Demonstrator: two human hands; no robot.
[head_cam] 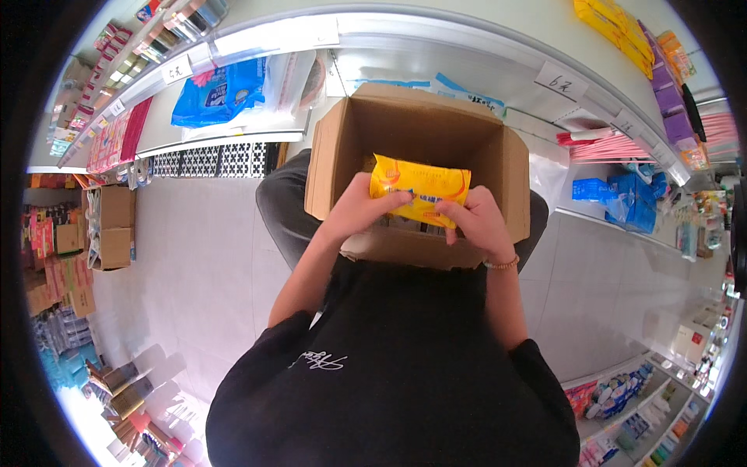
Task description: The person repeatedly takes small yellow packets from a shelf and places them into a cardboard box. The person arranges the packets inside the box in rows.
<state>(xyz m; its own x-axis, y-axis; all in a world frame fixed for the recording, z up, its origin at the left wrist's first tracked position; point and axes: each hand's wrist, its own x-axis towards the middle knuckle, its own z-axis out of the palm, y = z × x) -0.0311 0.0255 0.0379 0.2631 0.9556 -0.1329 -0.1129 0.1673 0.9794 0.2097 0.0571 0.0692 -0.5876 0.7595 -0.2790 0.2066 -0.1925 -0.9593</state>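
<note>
A yellow plastic packet (421,178) bearing red and blue print is stretched between both hands. My left hand (367,204) grips its left end, the thumb lying across the front. On the other end, my right hand (475,219) pinches the lower corner between thumb and fingers; a beaded bracelet (501,264) circles that wrist. Both hands are over an open cardboard box (423,125) with its flaps spread, held between my knees. Behind the packet, part of the box's inside is hidden, and what lies at its bottom is hard to make out.
A shelf with a white front rail (408,29) runs above the box. On the lower shelf lies a blue packet (222,93); yellow packets (618,29) sit at upper right. Blue boxes (633,201) stand right, a brown carton (114,227) left. Tiled floor (192,251) surrounds me.
</note>
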